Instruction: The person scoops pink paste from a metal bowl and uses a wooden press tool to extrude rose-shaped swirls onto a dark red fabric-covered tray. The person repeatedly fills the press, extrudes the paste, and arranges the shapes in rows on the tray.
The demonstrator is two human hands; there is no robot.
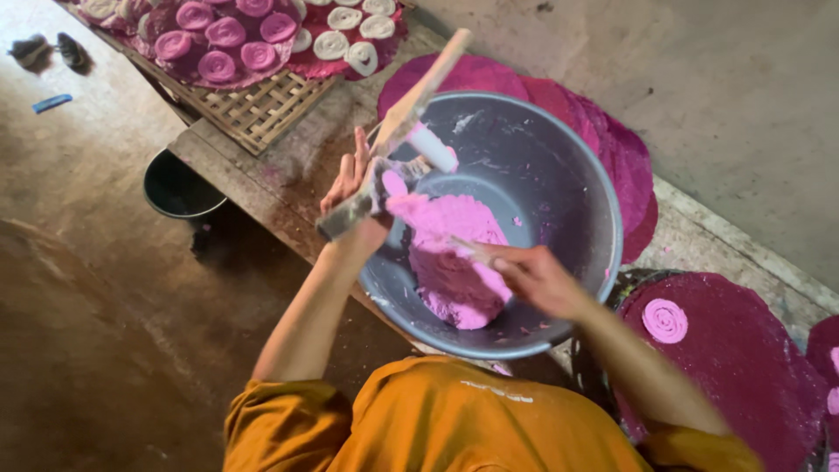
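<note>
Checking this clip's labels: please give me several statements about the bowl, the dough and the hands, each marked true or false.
1. The grey bowl holds pink dough. True.
2. The left hand rests empty on the table. False: it holds a wooden press tool above the bowl.
3. The right hand reaches into the bowl at the dough. True.
4. The woven tray carries only white spirals. False: it carries pink spirals and white spirals.
5. A single pink spiral lies on the round magenta mat. True.
</note>
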